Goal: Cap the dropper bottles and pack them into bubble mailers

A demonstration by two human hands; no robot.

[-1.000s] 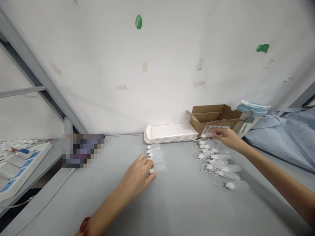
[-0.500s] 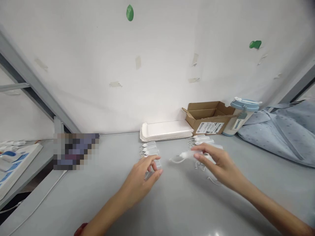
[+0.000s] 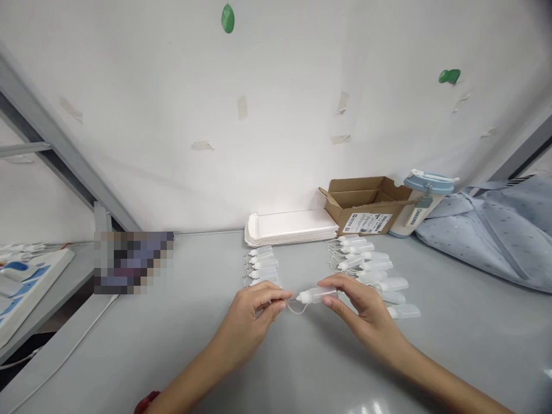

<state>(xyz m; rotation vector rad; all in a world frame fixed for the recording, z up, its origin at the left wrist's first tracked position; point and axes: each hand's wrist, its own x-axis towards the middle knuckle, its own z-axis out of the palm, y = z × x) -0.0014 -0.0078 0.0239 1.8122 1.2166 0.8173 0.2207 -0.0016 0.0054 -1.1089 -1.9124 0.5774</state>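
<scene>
Between two hands, one little bottle

Low over the gray table [image 3: 302, 368], a small clear bottle [image 3: 317, 295] lies sideways, its white tip pointing left. The right hand [image 3: 360, 307] pinches its body. The left hand [image 3: 254, 313] pinches the thin loop at the tip. More bottles [image 3: 375, 270] lie in a row just right, and a shorter row [image 3: 261, 265] sits by the left hand. White trays [image 3: 293, 227] and a cardboard box [image 3: 366, 204] stand by the wall.
</scene>
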